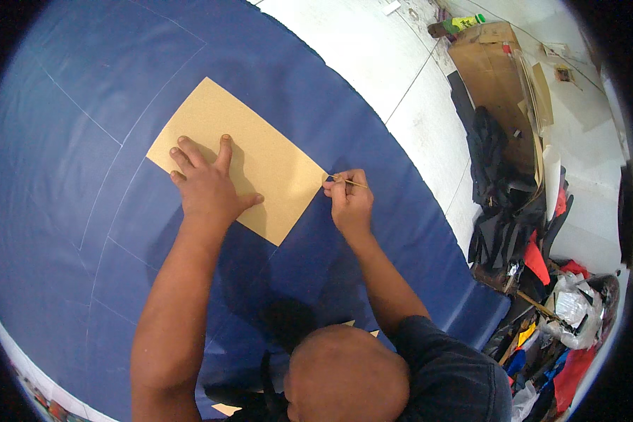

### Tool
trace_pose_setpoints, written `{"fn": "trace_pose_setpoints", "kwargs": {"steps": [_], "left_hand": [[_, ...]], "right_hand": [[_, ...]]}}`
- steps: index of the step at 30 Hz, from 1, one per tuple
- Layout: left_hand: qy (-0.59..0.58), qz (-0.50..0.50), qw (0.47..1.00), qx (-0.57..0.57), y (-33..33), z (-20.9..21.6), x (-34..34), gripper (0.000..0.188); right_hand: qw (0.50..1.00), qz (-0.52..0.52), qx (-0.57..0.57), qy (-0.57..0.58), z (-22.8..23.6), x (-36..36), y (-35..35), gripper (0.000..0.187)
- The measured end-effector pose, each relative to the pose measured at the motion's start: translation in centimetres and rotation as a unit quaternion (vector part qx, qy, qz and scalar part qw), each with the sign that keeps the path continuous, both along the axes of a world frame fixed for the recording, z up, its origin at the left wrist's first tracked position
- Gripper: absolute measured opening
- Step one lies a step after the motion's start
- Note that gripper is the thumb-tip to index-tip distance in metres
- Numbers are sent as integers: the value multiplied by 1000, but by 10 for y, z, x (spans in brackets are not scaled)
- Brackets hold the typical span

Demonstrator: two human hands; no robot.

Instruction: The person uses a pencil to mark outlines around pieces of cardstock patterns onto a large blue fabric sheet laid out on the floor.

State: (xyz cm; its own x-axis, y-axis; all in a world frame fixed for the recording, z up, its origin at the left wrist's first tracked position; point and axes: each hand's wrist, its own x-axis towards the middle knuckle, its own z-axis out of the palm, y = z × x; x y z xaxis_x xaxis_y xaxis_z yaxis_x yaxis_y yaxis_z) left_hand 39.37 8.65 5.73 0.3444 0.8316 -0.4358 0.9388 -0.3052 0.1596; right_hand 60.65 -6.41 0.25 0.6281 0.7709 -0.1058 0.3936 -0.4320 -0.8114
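Observation:
A tan rectangular card template (274, 165) lies flat and slanted on dark blue sheet material (70, 176). My left hand (207, 184) rests palm down on the card's left part with its fingers spread. At the card's right corner, my right hand (352, 200) pinches a thin yellowish pen (359, 185). Its tip is hidden by my fingers, close to the card's edge. Thin pale lines (107, 133) run across the blue material to the left of the card and below it.
White floor tiles (408, 91) border the blue material's curved right edge. A large cardboard box (489, 91) stands at the far right, with black material (489, 162) beside it. Below lie mixed scraps and a crumpled clear plastic bag (575, 309). A bottle (464, 24) lies by the box.

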Motion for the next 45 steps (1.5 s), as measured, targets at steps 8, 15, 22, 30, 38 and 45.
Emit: {"fn": "trace_pose_setpoints", "kwargs": {"steps": [8,15,22,30,38,45], "left_hand": [[-13,-4,1000,19,-2,-3,-6,117],[42,-22,999,5,1,1,0,115],[22,-24,999,37,0,-8,-2,117],[-5,-12,999,38,-4,-7,-6,116],[36,85,992,92,-16,-5,-130,105],[95,77,991,50,-137,3,-321,93]], "right_hand": [[959,131,-6,-253,9,-5,1,6],[942,252,-87,-206,29,-50,-23,13],[936,325,-104,-90,36,-94,-56,14],[979,197,-23,42,57,-91,-69,12],[903,408,66,117,40,-145,-130,13],[873,481,67,47,33,-168,-119,16]]}}
